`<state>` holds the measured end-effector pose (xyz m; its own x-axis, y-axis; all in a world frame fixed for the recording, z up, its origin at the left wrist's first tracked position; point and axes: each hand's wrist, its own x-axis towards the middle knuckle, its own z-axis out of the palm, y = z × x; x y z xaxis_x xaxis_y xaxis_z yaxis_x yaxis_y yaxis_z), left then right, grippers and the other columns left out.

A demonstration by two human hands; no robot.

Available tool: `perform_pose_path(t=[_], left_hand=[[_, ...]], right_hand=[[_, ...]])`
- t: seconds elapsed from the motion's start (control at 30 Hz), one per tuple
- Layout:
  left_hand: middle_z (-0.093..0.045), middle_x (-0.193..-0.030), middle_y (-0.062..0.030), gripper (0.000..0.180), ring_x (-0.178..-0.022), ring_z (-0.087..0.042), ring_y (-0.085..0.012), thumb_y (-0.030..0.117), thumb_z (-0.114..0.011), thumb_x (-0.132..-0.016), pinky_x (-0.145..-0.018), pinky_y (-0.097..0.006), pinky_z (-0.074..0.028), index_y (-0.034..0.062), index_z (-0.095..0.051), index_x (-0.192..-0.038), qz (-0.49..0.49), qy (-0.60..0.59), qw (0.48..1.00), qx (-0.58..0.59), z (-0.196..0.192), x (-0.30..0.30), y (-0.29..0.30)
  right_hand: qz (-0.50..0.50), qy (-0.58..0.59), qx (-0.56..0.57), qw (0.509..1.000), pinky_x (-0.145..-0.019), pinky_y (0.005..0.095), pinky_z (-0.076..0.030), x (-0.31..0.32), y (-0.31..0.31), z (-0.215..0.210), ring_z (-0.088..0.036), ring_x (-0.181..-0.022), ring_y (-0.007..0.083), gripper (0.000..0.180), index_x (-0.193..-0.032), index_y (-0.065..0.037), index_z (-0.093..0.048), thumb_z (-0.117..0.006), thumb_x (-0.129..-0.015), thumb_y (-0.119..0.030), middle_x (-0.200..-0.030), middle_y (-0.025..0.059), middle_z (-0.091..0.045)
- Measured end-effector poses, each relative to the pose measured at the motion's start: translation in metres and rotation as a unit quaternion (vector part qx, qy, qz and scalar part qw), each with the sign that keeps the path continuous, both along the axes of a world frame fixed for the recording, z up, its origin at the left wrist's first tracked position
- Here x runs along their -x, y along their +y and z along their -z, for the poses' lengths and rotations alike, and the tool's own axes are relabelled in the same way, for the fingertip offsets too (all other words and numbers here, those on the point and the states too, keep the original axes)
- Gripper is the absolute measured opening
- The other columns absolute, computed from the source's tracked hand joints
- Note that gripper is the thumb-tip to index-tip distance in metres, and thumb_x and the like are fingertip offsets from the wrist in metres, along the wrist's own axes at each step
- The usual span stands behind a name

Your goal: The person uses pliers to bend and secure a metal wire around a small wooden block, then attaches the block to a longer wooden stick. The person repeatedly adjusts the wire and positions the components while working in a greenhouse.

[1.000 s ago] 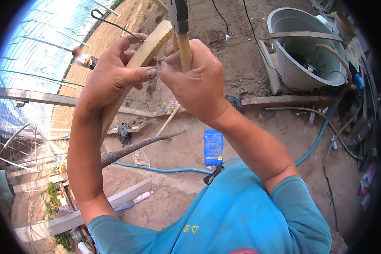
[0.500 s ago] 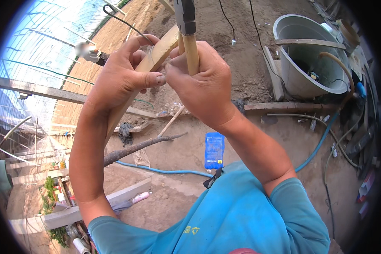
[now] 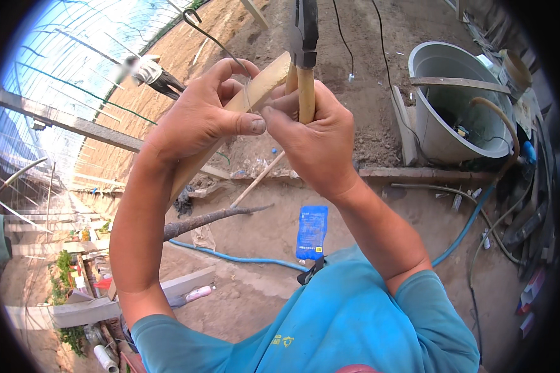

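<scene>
My left hand is wrapped round a pale wooden bar that slants up from beside my forearm. Thin wire crosses the bar near my thumb, and a dark stiff wire with a hooked end sticks up past my left fingers. In my right hand is a pair of pliers with a dark metal head and yellowish handles, jaws pointing away from me. The jaw tips run out of the picture's top edge. My two thumbs almost meet at the bar.
A big grey tub with a board across it stands at the right, a hose hanging inside. A blue hose, a branch and a blue packet lie on the dirt. Another person stands at far left.
Both hands, with the bar and pliers, appear slightly farther right and lower, and the background has shifted a little too. The grips look the same.
</scene>
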<state>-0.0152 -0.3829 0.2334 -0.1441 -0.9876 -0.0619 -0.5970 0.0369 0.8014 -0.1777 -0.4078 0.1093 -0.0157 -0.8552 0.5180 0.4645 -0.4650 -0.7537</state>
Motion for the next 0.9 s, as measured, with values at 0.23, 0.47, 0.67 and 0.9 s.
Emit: perform_pose_path(t=[0.23,0.47,0.67,0.9], left_hand=[[-0.071,-0.116,-0.0073,0.080,-0.100,-0.068,-0.0131,0.031,-0.091,-0.084,-0.083,-0.027,-0.057,0.0033,-0.053,-0.149,0.047,0.062,0.996,-0.048,-0.009,-0.017,0.003],[-0.075,-0.107,-0.0050,0.027,-0.089,-0.071,-0.0097,0.026,-0.063,-0.111,-0.075,-0.026,-0.060,0.0030,-0.067,-0.126,-0.047,0.097,0.992,-0.059,-0.007,-0.026,-0.002],[-0.071,-0.097,-0.0002,0.024,-0.085,-0.065,-0.0051,0.026,-0.073,-0.105,-0.074,-0.022,-0.052,0.0062,-0.069,-0.117,-0.057,0.078,0.994,-0.055,-0.006,-0.026,-0.010],[-0.072,-0.101,-0.0013,0.025,-0.088,-0.066,-0.0066,0.025,-0.074,-0.104,-0.077,-0.022,-0.054,0.0056,-0.069,-0.119,-0.025,0.021,0.997,-0.064,-0.013,-0.024,-0.012]], right_hand=[[-0.023,-0.008,-0.032,0.999,-0.075,0.0336,-0.057,0.001,0.004,-0.006,-0.070,-0.083,0.0204,0.011,-0.089,-0.001,-0.069,-0.079,-0.084,-0.002,-0.096,0.0098,-0.071],[-0.027,-0.012,-0.030,0.999,-0.075,0.0319,-0.056,-0.005,0.010,-0.012,-0.070,-0.083,0.0177,0.012,-0.090,-0.001,-0.068,-0.079,-0.085,-0.001,-0.097,0.0095,-0.070],[-0.021,-0.032,-0.023,0.999,-0.076,0.0324,-0.056,-0.007,0.015,-0.008,-0.069,-0.086,0.0176,0.010,-0.089,-0.001,-0.069,-0.079,-0.085,0.001,-0.099,0.0094,-0.069],[0.027,0.012,0.045,0.999,-0.078,0.0300,-0.055,-0.005,0.018,-0.004,-0.065,-0.091,0.0153,0.011,-0.092,-0.001,-0.070,-0.080,-0.088,0.004,-0.106,0.0089,-0.067]])
